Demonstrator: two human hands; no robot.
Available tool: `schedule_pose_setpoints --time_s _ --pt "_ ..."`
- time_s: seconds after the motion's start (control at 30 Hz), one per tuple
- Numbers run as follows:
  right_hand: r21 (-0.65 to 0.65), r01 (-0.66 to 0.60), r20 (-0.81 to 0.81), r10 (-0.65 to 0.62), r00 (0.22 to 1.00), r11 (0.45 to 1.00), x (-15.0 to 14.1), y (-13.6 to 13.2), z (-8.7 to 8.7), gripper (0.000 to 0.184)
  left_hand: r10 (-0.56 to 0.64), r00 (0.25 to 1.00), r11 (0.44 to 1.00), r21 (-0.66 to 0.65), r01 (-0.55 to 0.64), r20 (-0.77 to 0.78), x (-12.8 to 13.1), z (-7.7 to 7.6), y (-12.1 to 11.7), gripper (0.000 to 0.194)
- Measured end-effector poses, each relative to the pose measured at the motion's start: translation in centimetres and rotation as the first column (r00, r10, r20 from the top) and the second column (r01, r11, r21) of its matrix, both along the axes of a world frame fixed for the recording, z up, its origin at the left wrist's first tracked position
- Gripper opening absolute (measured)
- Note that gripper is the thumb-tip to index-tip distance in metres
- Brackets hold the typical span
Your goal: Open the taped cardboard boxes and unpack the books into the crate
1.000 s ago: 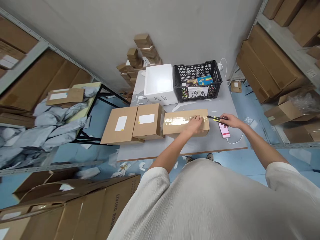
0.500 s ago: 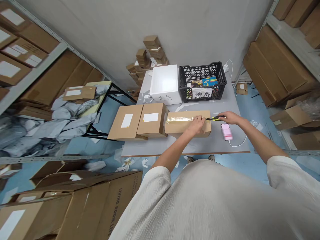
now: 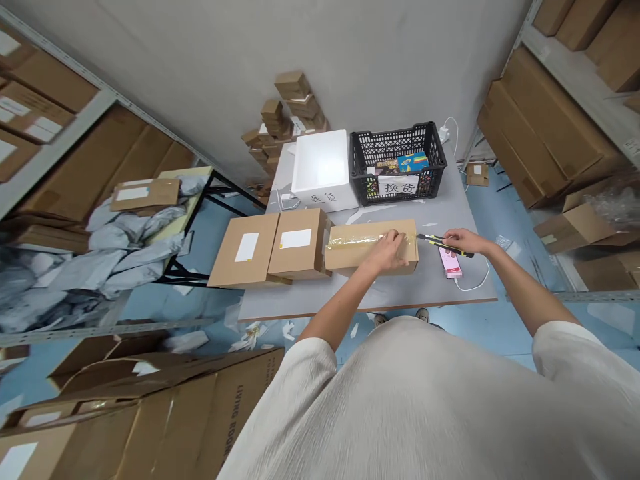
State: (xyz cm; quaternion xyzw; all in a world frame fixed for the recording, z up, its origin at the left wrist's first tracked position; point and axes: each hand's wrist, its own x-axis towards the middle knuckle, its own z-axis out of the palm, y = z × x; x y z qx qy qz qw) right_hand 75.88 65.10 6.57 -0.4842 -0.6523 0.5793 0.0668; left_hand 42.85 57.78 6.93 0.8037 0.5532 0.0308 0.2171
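Note:
A long cardboard box (image 3: 350,253) lies on the grey table with shiny tape (image 3: 353,241) along its top. My left hand (image 3: 389,251) rests on the right part of the box top, its fingers spread over the cardboard. My right hand (image 3: 463,241) grips a black and yellow utility knife (image 3: 453,247) just right of the box. The knife's blade points left at the box's right end; whether its tip touches cannot be made out. Under the knife a phone (image 3: 451,265) with a pink screen lies on the table, a white cable attached.
Two closed cardboard boxes with white labels, an outer one (image 3: 237,267) and an inner one (image 3: 297,257), stand left of the long box. Behind are a white foam bin (image 3: 323,167) and a black crate (image 3: 397,160). Grey parcels (image 3: 107,267) fill the left side.
My right hand has drawn the knife back a little from the box, and the knife has turned to slant. My left hand stays on the box. The whole view has shifted slightly.

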Motion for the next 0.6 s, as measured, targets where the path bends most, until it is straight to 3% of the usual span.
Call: schedule_pose_setpoints --time_s 0.2,0.43,0.6 --pt "0.135 0.064 -0.033 -0.060 0.998 0.989 0.5 -1.4 0.6 0.058 0.170 0.984 0.979 0.101 -0.175 0.056 -0.1 0.3 1.8 0.058" --pt "0.458 -0.046 0.126 -0.014 0.992 0.888 -0.7 -3.6 1.3 0.047 0.063 0.998 0.994 0.090 -0.060 -0.028 0.0 -0.8 2.7 0.061" --pt "0.515 -0.135 0.204 0.032 0.978 0.847 -0.8 -4.4 1.4 0.046 0.034 0.999 0.997 0.065 -0.034 -0.009 -0.8 -1.4 2.9 0.059"
